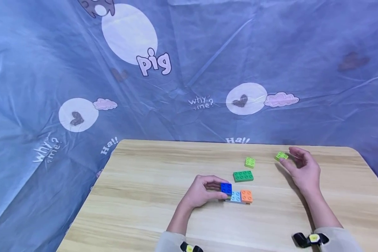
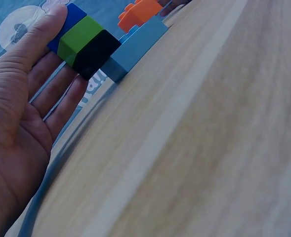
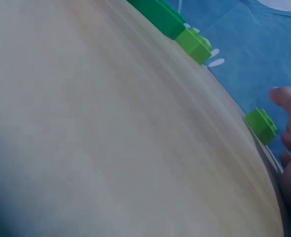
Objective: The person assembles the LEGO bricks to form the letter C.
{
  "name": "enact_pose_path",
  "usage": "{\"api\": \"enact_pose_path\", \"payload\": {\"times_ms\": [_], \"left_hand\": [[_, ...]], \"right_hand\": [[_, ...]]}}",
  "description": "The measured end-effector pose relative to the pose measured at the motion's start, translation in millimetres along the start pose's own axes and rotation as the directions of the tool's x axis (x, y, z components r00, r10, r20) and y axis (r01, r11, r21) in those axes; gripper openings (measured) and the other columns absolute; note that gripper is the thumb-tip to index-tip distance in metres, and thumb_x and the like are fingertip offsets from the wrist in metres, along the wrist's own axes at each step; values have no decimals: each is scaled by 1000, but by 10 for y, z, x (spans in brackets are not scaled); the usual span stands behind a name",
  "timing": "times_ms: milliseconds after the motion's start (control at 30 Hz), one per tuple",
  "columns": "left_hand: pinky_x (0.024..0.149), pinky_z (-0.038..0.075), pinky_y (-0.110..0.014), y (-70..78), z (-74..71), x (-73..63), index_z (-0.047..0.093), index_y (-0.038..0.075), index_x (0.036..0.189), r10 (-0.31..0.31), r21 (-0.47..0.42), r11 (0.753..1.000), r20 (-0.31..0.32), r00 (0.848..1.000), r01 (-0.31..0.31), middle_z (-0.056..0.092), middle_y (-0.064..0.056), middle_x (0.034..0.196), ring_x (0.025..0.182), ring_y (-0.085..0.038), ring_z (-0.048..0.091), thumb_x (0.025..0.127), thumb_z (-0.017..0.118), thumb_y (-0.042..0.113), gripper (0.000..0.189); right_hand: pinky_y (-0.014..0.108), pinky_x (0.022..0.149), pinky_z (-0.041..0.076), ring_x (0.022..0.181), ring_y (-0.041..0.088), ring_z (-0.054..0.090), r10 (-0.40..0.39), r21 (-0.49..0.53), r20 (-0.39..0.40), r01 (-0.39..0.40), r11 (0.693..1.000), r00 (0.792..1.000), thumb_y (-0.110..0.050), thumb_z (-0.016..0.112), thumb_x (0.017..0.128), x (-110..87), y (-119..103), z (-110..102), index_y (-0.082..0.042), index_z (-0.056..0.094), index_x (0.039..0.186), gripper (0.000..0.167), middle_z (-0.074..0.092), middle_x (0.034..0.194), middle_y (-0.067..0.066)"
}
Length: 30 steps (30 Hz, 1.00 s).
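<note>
In the head view my left hand (image 1: 204,192) pinches a small brick stack, its blue brick (image 1: 226,188) on top. The left wrist view shows a lime brick (image 2: 81,42) under the blue one and a black brick (image 2: 97,55) lowest. Right beside the stack lies a light blue brick (image 1: 235,196) bearing an orange brick (image 1: 246,196) at its right end; whether the black brick touches it I cannot tell. My right hand (image 1: 303,173), fingers spread, is around a lime brick (image 1: 281,156) at the back; a gap shows between them in the right wrist view.
A green brick (image 1: 243,176) lies behind the light blue one, with another lime brick (image 1: 250,162) farther back. The wooden table (image 1: 138,196) ends at a blue printed cloth (image 1: 189,119) hanging behind it.
</note>
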<state>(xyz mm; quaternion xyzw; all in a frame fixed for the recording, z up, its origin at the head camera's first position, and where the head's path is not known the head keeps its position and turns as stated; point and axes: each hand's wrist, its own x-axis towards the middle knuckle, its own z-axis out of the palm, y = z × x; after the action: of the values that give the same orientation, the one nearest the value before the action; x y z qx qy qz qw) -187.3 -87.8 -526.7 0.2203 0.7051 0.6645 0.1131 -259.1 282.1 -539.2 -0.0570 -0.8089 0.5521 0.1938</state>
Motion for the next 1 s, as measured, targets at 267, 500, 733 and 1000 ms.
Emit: {"api": "enact_pose_path", "payload": {"times_ms": [267,500,733,1000], "left_hand": [[93,62,-38,6,22,13,79,11,123,10,7,1000,-5,1000,-10,80,0,111,101,-16,77,88,87,8,37],[93,62,-39,-2,22,16,78,10,123,8,18,1000,-4,1000,-8,80,0,111,101,-16,77,87,87,7,37],[93,62,-36,6,23,-3,79,10,122,10,29,1000,-14,1000,-10,80,0,111,101,-15,77,87,87,7,37],[92,62,-35,4,21,-11,78,9,122,16,46,999,-13,1000,-15,80,0,110,99,-15,76,87,87,8,36]], "right_hand": [[-1,86,39,102,-21,47,-142,-199,78,155,968,987,-15,85,91,23,-6,5,1,66,134,49,69,126,25],[-1,80,39,96,-23,44,-123,-250,81,140,958,989,-14,79,96,2,18,17,0,69,129,38,71,123,25],[2,83,44,94,-12,56,-66,-136,-31,61,989,997,-7,80,93,-129,-54,93,-2,72,126,35,69,109,-8],[4,88,47,97,-11,60,-101,-56,-37,99,994,994,1,83,88,-465,-198,237,0,73,121,35,71,111,-7]]}}
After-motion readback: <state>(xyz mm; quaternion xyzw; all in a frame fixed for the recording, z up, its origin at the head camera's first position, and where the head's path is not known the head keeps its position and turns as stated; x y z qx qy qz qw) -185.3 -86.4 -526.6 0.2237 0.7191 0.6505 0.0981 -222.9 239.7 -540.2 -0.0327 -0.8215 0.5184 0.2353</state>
